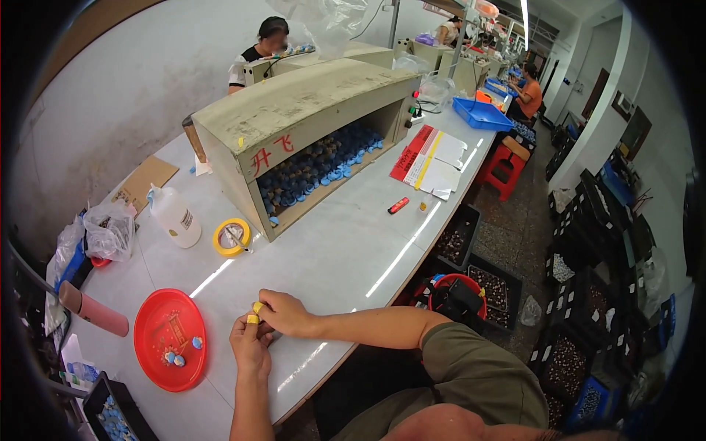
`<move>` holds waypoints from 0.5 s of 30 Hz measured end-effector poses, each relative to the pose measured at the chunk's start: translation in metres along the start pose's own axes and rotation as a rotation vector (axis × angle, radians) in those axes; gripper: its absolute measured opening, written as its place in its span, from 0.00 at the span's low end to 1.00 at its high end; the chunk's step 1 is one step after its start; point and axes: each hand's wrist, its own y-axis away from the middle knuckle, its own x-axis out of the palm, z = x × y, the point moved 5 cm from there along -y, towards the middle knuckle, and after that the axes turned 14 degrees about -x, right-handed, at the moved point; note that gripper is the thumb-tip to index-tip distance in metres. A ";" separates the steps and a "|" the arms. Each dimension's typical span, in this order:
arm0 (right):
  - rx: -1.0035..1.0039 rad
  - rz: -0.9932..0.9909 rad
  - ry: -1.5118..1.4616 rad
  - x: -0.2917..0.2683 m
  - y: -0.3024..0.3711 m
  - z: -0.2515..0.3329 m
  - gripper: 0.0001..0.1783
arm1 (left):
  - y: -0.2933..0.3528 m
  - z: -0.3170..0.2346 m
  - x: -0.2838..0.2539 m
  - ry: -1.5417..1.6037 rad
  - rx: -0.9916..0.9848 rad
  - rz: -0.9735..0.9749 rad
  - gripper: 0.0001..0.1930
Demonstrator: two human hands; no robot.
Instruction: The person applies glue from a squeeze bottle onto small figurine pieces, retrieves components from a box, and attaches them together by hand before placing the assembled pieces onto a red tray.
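My left hand (251,344) and my right hand (287,314) meet above the near part of the table, fingers closed and pinched together. Yellow tape wraps a digit on each. Whatever sits between the fingertips is hidden or too small to name. Just left of my hands lies a round red plate (156,317). On it rest a small blue-and-pale piece (197,342) at the right side and two similar pieces (175,359) lower down. Beyond my hands stands a beige open-fronted box (309,95), its floor heaped with many small blue pieces (312,175).
Yellow tape roll (231,237), white bottle (175,217) and pink flask (95,310) stand on the grey table (323,253). A red marker-like stick (398,206) lies near red-and-white card (429,162). Black crates (491,290) sit beyond the right edge. Other people work farther back.
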 end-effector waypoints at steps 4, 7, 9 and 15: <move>-0.003 0.030 0.046 0.002 0.002 0.001 0.13 | -0.004 0.001 -0.007 0.030 -0.021 -0.024 0.06; -0.056 -0.018 0.053 0.005 0.004 0.000 0.12 | -0.015 0.006 -0.013 0.016 0.062 0.017 0.07; -0.103 -0.087 0.071 0.004 0.006 0.001 0.10 | -0.015 0.008 -0.010 0.024 0.077 0.036 0.06; -0.119 -0.138 0.054 0.003 0.008 0.001 0.09 | -0.016 0.010 -0.006 0.039 0.127 0.066 0.06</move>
